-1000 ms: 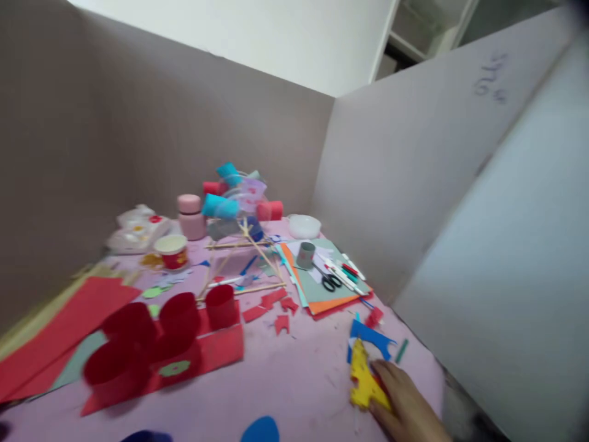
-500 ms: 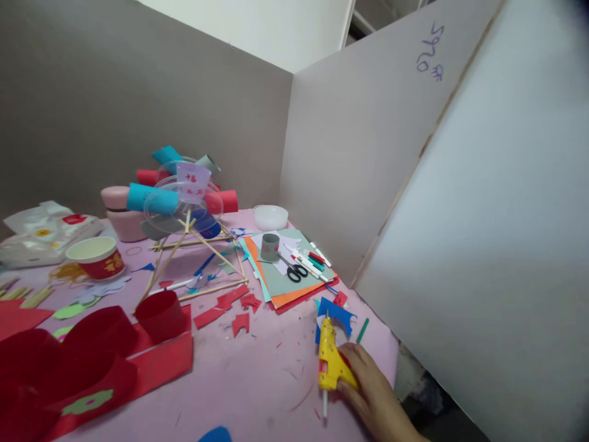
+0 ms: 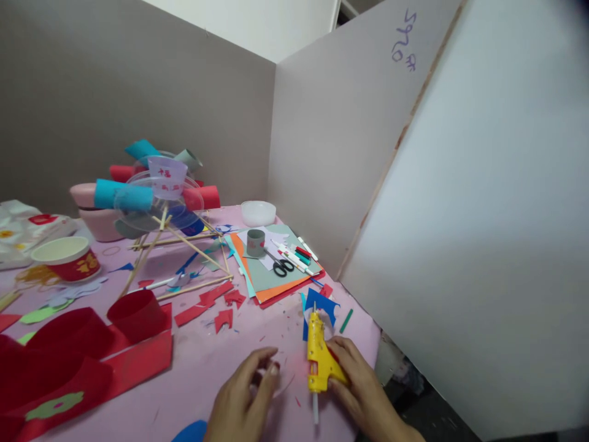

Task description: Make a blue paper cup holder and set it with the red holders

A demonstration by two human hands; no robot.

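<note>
My right hand (image 3: 363, 393) is wrapped round the handle of a yellow glue gun (image 3: 319, 358) that lies on the pink table (image 3: 239, 374), nozzle pointing away toward a blue paper cut-out (image 3: 319, 302). A white glue stick (image 3: 315, 407) pokes out of the gun's back end. My left hand (image 3: 242, 399) rests on the table just left of the gun, fingers loosely curled with the tips on the surface and nothing in them.
Red paper rolls on a red sheet (image 3: 92, 344) lie at the left. A stick-and-cup wheel model (image 3: 161, 196) stands at the back, beside a paper cup (image 3: 64, 258). Stacked coloured sheets carry scissors (image 3: 280, 264), markers (image 3: 297, 255) and a tape roll (image 3: 256, 242). Cardboard walls enclose the table.
The view swung to the right and down. My left hand came into view and settled beside the glue gun. My right hand stays on the gun.
</note>
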